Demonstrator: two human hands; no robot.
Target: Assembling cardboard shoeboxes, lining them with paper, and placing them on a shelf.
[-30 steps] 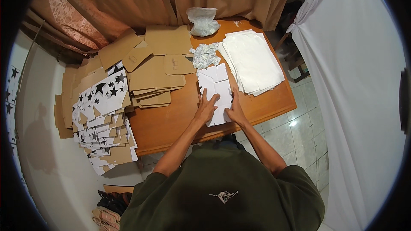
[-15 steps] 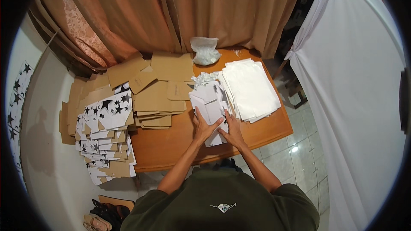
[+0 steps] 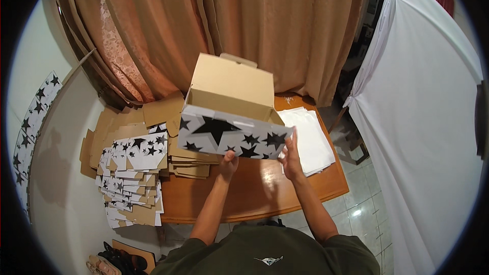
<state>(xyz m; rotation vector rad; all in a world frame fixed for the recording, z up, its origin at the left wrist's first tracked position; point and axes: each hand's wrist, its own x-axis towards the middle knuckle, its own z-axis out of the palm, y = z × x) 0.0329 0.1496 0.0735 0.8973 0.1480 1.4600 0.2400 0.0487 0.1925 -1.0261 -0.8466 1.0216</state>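
A cardboard box (image 3: 219,135) hangs above the table, slightly tilted, with its brown lid (image 3: 237,79) standing up at the back. Outside it is white with black stars; the inside is plain brown, and what lies at its bottom is hidden. My left hand (image 3: 228,165) grips the lower front edge, thumb against the starred side and fingers out of sight underneath. At the right end, my right hand (image 3: 291,158) is closed round the box's corner. Behind that hand lies a stack of white sheets (image 3: 310,137).
On the left of the wooden table (image 3: 239,193) are piled flat star-printed boxes (image 3: 130,188) and plain brown cardboard pieces (image 3: 193,160). Brown curtains (image 3: 229,15) hang behind, a white cloth (image 3: 417,112) at right. Bags and shoes (image 3: 117,262) sit low at left.
The box has risen off the table and been turned, so its starred side and open inside now show. Both hands moved up with it. It now hides the clear bag and paper shreds.
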